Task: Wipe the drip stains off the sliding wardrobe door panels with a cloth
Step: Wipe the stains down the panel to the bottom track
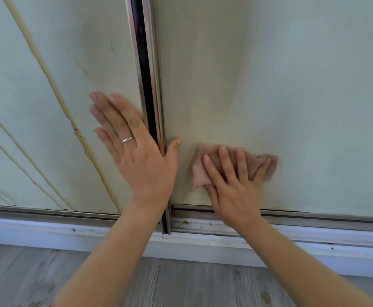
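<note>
Cloth low on the right panel, half hidden under my hand

My right hand [234, 185] presses flat on the cloth [200, 173]; left hand [136, 147] open across the frame [146, 69]; stains [54, 91] streak the left panel [70, 41]; track [314, 220] below.

No readable text, labels or numbers anywhere.

- We are in a home, most likely a bedroom, close to the bottom of a built-in wardrobe.
- Two pale green sliding door panels [291, 85] meet at a shiny metal frame strip [146, 85].
- They run in a metal floor track [48, 212] above a white skirting board [37, 231].
- We see grey wood-effect plank flooring [26, 273] below.
</note>
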A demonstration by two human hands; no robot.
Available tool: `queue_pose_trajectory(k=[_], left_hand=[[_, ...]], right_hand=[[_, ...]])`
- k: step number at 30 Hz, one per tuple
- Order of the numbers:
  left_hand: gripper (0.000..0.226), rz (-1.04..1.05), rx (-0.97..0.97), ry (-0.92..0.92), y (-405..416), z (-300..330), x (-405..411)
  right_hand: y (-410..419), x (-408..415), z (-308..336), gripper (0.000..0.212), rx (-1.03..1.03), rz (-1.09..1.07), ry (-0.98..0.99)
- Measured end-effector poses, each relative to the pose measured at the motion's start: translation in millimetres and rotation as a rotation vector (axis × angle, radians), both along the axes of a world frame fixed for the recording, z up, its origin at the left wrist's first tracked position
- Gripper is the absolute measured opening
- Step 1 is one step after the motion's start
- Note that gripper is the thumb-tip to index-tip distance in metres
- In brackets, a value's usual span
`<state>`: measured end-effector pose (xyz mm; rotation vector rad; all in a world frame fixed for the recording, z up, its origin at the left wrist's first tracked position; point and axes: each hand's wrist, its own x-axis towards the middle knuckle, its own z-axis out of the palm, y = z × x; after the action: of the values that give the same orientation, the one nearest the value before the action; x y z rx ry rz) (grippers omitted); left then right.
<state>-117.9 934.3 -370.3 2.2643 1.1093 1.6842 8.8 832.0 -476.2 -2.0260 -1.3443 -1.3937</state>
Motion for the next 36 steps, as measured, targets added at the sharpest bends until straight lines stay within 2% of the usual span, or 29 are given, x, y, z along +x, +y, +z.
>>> queue_pose_trajectory(k=[4, 6, 8, 11, 13, 16, 18, 22, 24, 28, 32, 36], left_hand=[[0.118, -0.014, 0.007, 0.006, 0.3, 0.0, -0.3], [0.117, -0.017, 0.008, 0.009, 0.7, 0.5, -0.4], [0.115, -0.020, 0.011, 0.013, 1.2, 0.2, -0.5], [0.116, -0.021, 0.019, 0.012, 2.6, -1.6, -1.1], [0.117, -0.024, 0.021, 0.005, 3.3, -2.9, 0.0], [0.116, -0.008, 0.021, 0.006, 4.0, -3.8, 0.9], [0.115, -0.018, 0.024, 0.002, 3.1, -3.3, 1.2], [0.116, -0.032, 0.027, 0.004, 3.1, -1.5, -0.9], [0.120, -0.043, 0.019, 0.025, 1.6, 0.2, -5.7], [0.122, -0.052, 0.090, -0.011, -1.7, 46.4, -6.9], [0.123, -0.089, 0.146, -0.135, -6.3, 156.1, -0.4], [0.122, -0.123, 0.076, -0.123, -0.3, 225.3, 2.6]], right_hand=[[25.1, 8.1, 113.6, 0.053, 0.236, 0.004, -0.031], [34.2, 9.2, 151.0, 0.053, 0.347, -0.037, -0.030], [34.1, 6.6, 142.8, 0.055, 0.328, -0.051, -0.043], [17.9, 8.0, 88.1, 0.060, 0.147, -0.068, -0.065], [10.8, 14.4, 88.6, 0.059, 0.081, -0.048, -0.116], [22.3, 14.2, 136.2, 0.052, 0.241, -0.033, -0.091], [28.1, 14.7, 141.5, 0.051, 0.316, -0.060, -0.076], [11.0, 11.3, 69.1, 0.061, 0.126, -0.068, -0.070], [0.5, 13.4, 57.3, 0.062, 0.060, -0.063, -0.073], [5.4, 19.2, 121.7, 0.053, 0.112, -0.032, -0.095], [18.3, 17.8, 230.5, 0.052, 0.189, -0.009, -0.170], [29.9, 17.8, 338.2, 0.052, 0.317, -0.063, -0.202]])
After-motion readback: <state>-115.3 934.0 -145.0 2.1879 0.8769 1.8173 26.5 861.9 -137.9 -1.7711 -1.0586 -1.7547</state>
